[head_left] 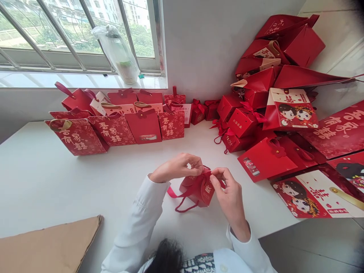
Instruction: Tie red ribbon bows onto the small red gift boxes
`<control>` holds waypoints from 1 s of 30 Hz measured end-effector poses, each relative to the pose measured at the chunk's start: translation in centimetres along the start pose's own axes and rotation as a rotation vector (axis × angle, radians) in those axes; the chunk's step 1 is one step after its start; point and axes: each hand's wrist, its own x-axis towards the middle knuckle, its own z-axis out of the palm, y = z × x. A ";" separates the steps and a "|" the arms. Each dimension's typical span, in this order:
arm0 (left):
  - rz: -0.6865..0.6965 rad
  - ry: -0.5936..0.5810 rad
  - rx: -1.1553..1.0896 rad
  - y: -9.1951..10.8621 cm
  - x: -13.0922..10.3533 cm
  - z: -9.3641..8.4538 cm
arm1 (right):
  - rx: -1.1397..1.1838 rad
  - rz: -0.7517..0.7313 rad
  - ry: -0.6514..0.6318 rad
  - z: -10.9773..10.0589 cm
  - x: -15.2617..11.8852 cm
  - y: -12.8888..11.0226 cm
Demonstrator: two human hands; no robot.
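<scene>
A small red gift box (201, 194) with pale lettering stands on the white table in front of me. At its top, a red ribbon (196, 185) is gathered, and one long tail hangs off to the left. My left hand (182, 167) pinches the ribbon from the left side. From the right, my right hand (229, 189) pinches the ribbon between thumb and forefinger. A dark red twisted cord handle (186, 208) loops out onto the table at the box's lower left. The fingers partly cover the knot area.
Red gift bags (112, 129) stand in rows along the wall below the barred window. Small ribboned boxes (241, 121) and larger bags (292, 110) pile up at the right. Brown cardboard (48, 246) lies front left. A plastic-wrapped cup (122, 60) sits on the sill.
</scene>
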 end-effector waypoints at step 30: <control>-0.044 -0.057 -0.159 -0.2 -0.1 0.1 | -0.500 -0.733 0.326 1.4 -0.4 1.3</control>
